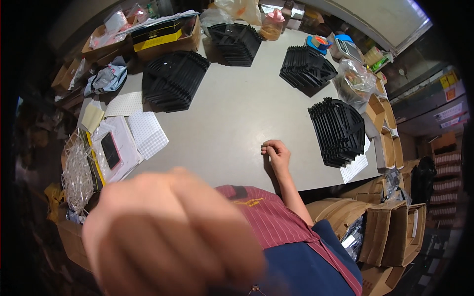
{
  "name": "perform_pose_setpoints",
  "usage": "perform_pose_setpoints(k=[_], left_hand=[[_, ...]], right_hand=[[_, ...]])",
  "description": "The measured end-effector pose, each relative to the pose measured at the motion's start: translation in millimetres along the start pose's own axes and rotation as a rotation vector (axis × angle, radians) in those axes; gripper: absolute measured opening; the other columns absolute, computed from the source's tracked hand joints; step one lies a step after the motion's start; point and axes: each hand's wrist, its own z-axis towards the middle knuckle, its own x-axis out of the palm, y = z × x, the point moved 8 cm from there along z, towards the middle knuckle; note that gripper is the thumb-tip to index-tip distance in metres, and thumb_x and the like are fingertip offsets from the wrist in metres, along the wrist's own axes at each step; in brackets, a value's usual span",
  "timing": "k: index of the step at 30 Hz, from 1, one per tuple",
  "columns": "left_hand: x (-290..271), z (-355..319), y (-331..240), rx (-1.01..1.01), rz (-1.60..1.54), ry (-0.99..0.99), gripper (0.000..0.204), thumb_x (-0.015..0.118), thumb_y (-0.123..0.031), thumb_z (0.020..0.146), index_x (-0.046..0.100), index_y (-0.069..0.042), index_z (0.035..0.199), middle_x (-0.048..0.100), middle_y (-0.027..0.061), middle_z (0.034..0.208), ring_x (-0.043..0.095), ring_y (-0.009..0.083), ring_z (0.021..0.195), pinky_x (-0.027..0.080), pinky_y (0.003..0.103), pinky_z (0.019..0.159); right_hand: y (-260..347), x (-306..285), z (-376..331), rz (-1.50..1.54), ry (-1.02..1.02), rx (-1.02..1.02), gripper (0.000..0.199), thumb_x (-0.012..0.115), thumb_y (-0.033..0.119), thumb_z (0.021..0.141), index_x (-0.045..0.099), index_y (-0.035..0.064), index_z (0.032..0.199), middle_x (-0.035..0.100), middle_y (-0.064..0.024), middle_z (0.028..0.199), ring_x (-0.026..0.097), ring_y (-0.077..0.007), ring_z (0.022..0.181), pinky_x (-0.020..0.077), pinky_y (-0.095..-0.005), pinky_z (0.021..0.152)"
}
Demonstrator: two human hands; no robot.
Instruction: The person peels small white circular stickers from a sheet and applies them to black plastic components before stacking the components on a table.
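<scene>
My left hand is raised very close to the camera, large and blurred. Its fingers are curled into a fist, and nothing shows in it. On the grey table rests my right hand, its fingers bent inward and pressed together, apparently holding nothing. Nearest to it on the right stands a stack of black slatted plastic parts. A similar black stack is farther back on the right. Two more lie across the table: one black stack at the left and another black stack at the back.
At the left lie a phone on papers, dotted sheets and a bundle of clear strips. Boxes line the back left. A pink-lidded jar, a tape roll and a plastic bag edge the back and right. Cartons stand at lower right.
</scene>
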Motion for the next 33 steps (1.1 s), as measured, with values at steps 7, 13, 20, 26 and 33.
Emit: perform_pose_setpoints(k=[7,13,20,26,33], left_hand=[[-97,-190,-50,-0.404,0.552,-0.865,0.052,0.037,-0.04,0.109,0.047,-0.01,0.068,0.035,-0.0036,0.049,0.035,0.0104,0.043,0.039,0.031,0.063],[-91,-330,-173,-0.514,0.95,-1.71,0.032,0.058,-0.025,0.102,0.055,-0.008,0.075,0.033,-0.0044,0.054,0.039,0.0092,0.053,0.044,0.028,0.07],[-84,-394,-253,-0.684,1.436,-1.75,0.014,0.065,-0.013,0.096,0.066,-0.001,0.103,0.064,0.0004,0.081,0.057,0.0096,0.078,0.045,0.025,0.079],[-141,-457,-295,-1.196,2.192,-1.288,0.049,0.076,-0.016,0.08,0.059,-0.001,0.124,0.069,0.0189,0.117,0.064,0.0377,0.107,0.05,0.045,0.094],[-226,-465,-287,-1.724,2.009,-1.276,0.096,0.08,-0.041,0.082,0.028,0.007,0.148,0.049,0.0319,0.139,0.044,0.0467,0.132,0.036,0.057,0.11]], right_hand=[[10,18,-2,-0.052,0.051,-0.039,0.013,0.055,-0.006,0.094,0.068,-0.0043,0.096,0.068,-0.0098,0.095,0.068,-0.0151,0.077,0.057,-0.0276,0.071],[-25,8,4,0.053,-0.007,0.154,0.018,0.054,-0.002,0.092,0.069,-0.0006,0.102,0.071,-0.0095,0.094,0.067,-0.0144,0.078,0.0568,-0.0264,0.068],[-18,93,14,0.039,0.165,0.168,0.023,0.048,-0.006,0.089,0.068,-0.0002,0.1,0.07,-0.0102,0.094,0.066,-0.0135,0.079,0.0544,-0.0247,0.07],[40,248,-24,-0.434,0.505,-0.394,0.024,0.052,-0.003,0.082,0.068,0.0067,0.097,0.067,-0.0092,0.104,0.068,-0.0249,0.091,0.0542,-0.0334,0.081],[40,275,-25,-0.47,0.589,-0.33,0.017,0.059,0.0,0.084,0.069,0.0076,0.096,0.066,-0.0073,0.106,0.068,-0.0244,0.09,0.0544,-0.0333,0.076]])
